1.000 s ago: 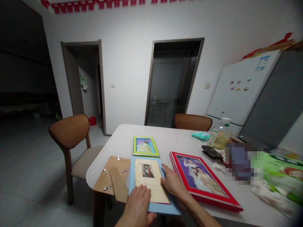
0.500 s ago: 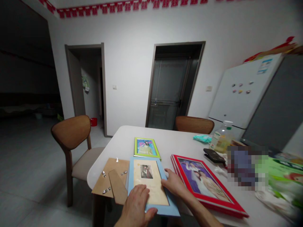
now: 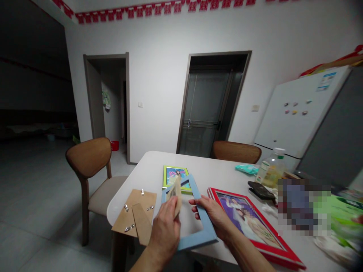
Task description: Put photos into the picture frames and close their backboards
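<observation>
My right hand [image 3: 211,213] grips the right side of a light blue picture frame [image 3: 195,241], which is tilted up off the table with its middle open. In my left hand [image 3: 167,223] is a cream photo card [image 3: 177,192], turned nearly edge-on beside the frame's left side. Through the frame's opening the white tabletop shows. A brown backing board [image 3: 136,202] with metal clips and a stand leg lies left of my left hand. Behind the blue frame, a lime green picture frame [image 3: 165,177] lies flat, partly covered.
Red picture frames [image 3: 255,245] with a wedding photo on top lie at the right. Beyond them are a black wallet-like item [image 3: 261,190], a plastic bottle [image 3: 272,166] and a teal packet [image 3: 246,169]. Wooden chairs [image 3: 90,158] stand at the left and far side.
The blue frame has been lifted and tilted off the table. The cream card has come out of its opening into my left hand. My right hand has closed on the frame's side.
</observation>
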Demonstrator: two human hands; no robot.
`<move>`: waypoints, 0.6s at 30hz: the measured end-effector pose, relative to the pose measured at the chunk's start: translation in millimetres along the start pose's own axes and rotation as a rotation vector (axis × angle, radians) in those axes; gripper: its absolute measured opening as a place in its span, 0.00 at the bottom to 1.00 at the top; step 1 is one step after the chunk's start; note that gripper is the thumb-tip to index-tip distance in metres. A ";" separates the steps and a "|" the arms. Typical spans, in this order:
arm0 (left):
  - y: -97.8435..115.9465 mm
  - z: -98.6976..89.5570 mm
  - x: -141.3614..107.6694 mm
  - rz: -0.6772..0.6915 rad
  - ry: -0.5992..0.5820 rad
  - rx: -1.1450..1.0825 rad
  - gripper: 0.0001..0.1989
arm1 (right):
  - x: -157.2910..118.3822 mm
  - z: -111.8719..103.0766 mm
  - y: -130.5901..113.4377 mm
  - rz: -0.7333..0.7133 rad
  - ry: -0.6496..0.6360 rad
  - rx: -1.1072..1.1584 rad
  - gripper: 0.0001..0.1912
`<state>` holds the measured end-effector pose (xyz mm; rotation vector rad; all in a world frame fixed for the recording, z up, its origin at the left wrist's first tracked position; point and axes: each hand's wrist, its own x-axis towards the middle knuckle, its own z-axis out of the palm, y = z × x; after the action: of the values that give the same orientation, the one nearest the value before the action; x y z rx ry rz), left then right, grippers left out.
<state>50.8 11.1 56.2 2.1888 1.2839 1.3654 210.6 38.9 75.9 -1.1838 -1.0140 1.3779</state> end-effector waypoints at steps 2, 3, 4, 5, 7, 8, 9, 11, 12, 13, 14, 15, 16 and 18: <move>-12.2 -10.8 -1.8 -0.158 0.106 -0.014 0.17 | 5.7 -10.7 8.0 -0.010 0.035 -0.144 0.08; -19.9 -15.7 -4.1 -0.256 0.148 -0.024 0.15 | 8.4 -16.8 13.3 -0.019 0.053 -0.219 0.11; -28.4 -19.8 -7.4 -0.352 0.178 -0.039 0.13 | 10.8 -22.9 19.2 -0.032 0.078 -0.304 0.14; -37.3 -22.9 -11.5 -0.431 0.195 -0.063 0.13 | 12.9 -28.7 25.4 -0.051 0.113 -0.402 0.17; -54.7 -26.2 -21.0 -0.530 0.190 -0.140 0.14 | 16.1 -38.3 37.6 -0.098 0.186 -0.628 0.22; -62.5 -26.6 -25.7 -0.558 0.176 -0.181 0.15 | 17.4 -41.7 43.1 -0.123 0.213 -0.747 0.23; -69.4 -26.7 -30.0 -0.580 0.163 -0.217 0.16 | 18.6 -44.3 47.9 -0.151 0.229 -0.856 0.24; -80.1 -26.9 -36.6 -0.616 0.163 -0.269 0.18 | 20.7 -46.9 55.1 -0.189 0.231 -1.029 0.24; -84.3 -27.4 -38.7 -0.630 0.188 -0.283 0.20 | 21.5 -47.3 57.4 -0.203 0.224 -1.099 0.24; -87.8 -28.5 -40.2 -0.639 0.228 -0.290 0.22 | 22.1 -47.3 58.8 -0.211 0.220 -1.163 0.24; -91.0 -30.1 -41.1 -0.646 0.272 -0.294 0.26 | 22.4 -47.0 59.7 -0.216 0.215 -1.218 0.23; -93.8 -32.2 -41.6 -0.646 0.309 -0.293 0.29 | 22.2 -46.6 60.0 -0.218 0.209 -1.266 0.22; -96.3 -34.5 -41.9 -0.639 0.328 -0.288 0.31 | 21.6 -45.9 60.0 -0.221 0.204 -1.304 0.22; -99.3 -39.4 -42.7 -0.620 0.308 -0.252 0.30 | 19.1 -43.4 59.4 -0.255 0.217 -1.351 0.21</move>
<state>-42.7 26.1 -9.1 1.2867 1.6064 1.5125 243.4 49.1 8.2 -1.9631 -1.9232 0.1924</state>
